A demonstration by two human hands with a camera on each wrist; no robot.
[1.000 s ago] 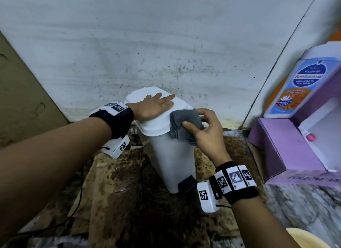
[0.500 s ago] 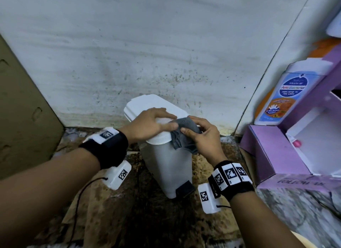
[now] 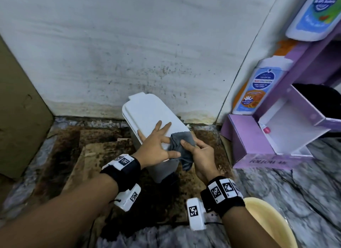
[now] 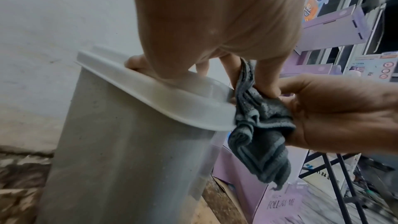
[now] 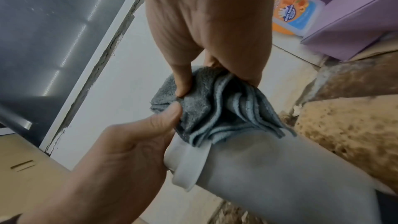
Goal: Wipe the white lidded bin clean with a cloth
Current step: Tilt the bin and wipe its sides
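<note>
The white lidded bin stands against the wall, its grey-white body below the lid's rim. A crumpled grey cloth sits on the lid's near right corner. My right hand grips the cloth from the right, thumb on top. My left hand lies on the lid with two fingers spread flat. Its thumb and forefinger pinch the cloth's left edge. The cloth's tail hangs down beside the bin.
A stained wall is right behind the bin. A purple cardboard display box with blue-and-orange bottles stands close on the right. A brown board leans at the left, a cream basin sits near right, and stained cardboard covers the floor.
My left hand slid from the lid's top down to its near edge and took the cloth's edge. The right hand and cloth shifted to the lid's near right corner. The view tilted downward.
</note>
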